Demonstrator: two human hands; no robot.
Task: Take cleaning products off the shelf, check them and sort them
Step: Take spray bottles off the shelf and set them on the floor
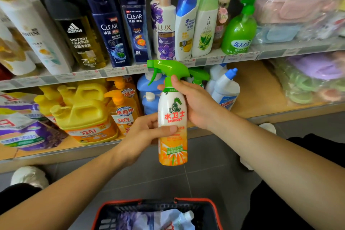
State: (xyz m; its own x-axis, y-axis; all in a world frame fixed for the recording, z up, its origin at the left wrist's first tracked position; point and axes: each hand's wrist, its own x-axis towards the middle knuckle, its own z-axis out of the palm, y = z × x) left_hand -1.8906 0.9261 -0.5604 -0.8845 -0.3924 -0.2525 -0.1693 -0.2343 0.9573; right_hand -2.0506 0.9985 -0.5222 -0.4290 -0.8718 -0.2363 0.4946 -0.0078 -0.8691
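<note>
At frame centre, off the shelf [252, 87], the spray bottle [172, 117] is held upright w/ label facing cam, prob. for checking, left hand [147, 132] fingers closed round its body, right hand [194, 102] wrapped at neck.

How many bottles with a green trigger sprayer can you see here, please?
2. One spray bottle is held upright in both hands, in front of the shelves. A second sprayer stands on the lower shelf just behind it, mostly hidden; more may sit behind.
</note>
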